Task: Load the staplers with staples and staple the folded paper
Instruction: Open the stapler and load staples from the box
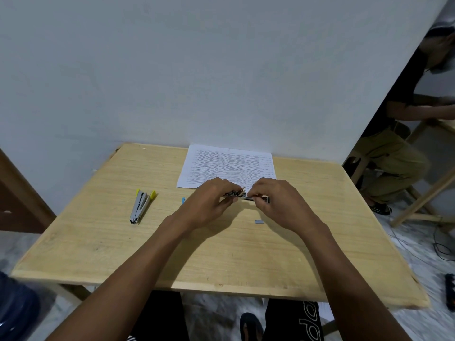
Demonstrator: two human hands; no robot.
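Presently: stapler held just above worktop, in front of printed paper; long axis left-to-right, spanning both hands. Metal magazine exposed; blue part glimpsed at left. Left hand fingers pinched on left end, right hand fingers pinched on right. Staple strip lies nearer right hand. Second stapler, yellow-tipped, lies opened, well apart at left.

Both hands, left hand and right hand, pinch 1 stapler over the table. Printed paper lies at 12 o'clock. The yellow-tipped stapler rests at 9 o'clock.
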